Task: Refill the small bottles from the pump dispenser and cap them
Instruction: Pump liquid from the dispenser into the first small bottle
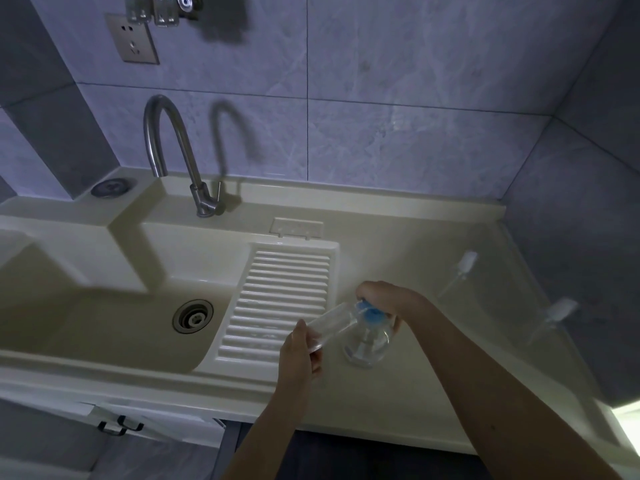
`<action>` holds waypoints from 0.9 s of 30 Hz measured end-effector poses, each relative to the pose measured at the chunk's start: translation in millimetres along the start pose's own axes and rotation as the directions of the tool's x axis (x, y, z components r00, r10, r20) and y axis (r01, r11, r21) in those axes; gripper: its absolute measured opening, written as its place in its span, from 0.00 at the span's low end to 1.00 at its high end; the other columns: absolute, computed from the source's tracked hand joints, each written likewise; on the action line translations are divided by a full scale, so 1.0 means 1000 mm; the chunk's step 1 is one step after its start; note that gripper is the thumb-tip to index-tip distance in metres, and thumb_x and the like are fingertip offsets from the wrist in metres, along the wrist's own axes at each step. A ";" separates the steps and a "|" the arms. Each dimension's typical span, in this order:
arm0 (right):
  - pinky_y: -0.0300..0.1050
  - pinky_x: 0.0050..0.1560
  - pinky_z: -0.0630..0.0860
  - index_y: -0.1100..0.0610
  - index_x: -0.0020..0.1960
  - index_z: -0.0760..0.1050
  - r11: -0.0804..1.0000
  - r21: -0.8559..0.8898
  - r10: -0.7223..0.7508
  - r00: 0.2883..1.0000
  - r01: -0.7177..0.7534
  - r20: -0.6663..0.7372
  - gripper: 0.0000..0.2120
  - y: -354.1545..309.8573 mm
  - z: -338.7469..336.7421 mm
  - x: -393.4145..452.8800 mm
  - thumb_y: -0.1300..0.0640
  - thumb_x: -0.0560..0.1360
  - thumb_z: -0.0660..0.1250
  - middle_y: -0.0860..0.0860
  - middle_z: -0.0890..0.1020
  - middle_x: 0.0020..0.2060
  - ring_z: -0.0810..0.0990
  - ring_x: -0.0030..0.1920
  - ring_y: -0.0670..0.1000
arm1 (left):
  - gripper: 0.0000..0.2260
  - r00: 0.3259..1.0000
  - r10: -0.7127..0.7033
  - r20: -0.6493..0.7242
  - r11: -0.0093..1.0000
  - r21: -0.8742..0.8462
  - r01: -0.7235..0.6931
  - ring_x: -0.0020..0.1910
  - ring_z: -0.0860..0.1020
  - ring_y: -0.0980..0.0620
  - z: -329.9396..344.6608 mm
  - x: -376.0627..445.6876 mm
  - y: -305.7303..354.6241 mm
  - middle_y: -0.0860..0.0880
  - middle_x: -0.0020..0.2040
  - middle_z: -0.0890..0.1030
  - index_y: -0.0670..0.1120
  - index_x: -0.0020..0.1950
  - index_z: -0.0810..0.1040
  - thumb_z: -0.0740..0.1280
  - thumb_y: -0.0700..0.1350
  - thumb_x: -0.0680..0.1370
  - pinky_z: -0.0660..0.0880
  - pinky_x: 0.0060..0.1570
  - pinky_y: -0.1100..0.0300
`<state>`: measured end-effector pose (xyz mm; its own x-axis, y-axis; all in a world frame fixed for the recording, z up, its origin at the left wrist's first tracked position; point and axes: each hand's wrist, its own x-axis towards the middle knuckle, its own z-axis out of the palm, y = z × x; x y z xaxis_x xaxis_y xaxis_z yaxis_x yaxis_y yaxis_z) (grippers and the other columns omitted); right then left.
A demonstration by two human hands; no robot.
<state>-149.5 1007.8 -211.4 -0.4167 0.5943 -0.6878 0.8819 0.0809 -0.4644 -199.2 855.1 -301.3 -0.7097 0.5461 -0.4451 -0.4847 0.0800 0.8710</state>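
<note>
A small clear bottle (323, 327) is gripped at its base by the fingers of the left hand (300, 355) and is tilted, its open mouth brought right up to the blue spout of the pump dispenser (367, 336). The dispenser, clear-bodied with a blue pump head, is stood on the cream bench (398, 403) just to the right of the ribbed washboard (280, 303). The pump head is covered from above by the right hand (384, 299), fingers curled down over it. Two more small bottles are laid on their sides further right on the bench, well apart from the hands: one white-capped bottle (459, 271) nearer the wall, another white-capped bottle (550, 320) towards the bench's right edge. The sink basin (121, 306) with its drain is seen on the left, under a curved steel tap (173, 150).
</note>
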 end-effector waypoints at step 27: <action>0.56 0.62 0.70 0.60 0.69 0.68 0.998 -0.062 -0.025 0.993 0.033 0.119 0.24 0.000 -0.005 -0.002 0.48 0.78 0.58 0.58 0.73 0.58 0.75 0.56 0.60 | 0.19 0.999 0.045 -0.005 0.995 0.089 -0.045 0.19 0.64 0.56 0.001 0.007 0.000 0.49 0.23 0.68 0.39 0.43 0.73 0.54 0.51 0.83 0.62 0.20 0.65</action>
<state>-147.9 1010.4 -207.3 -0.4621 0.4926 -0.7375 0.8798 0.1497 -0.4512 -203.5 859.4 -304.5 -0.7335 0.5450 -0.4062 -0.4050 0.1296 0.9051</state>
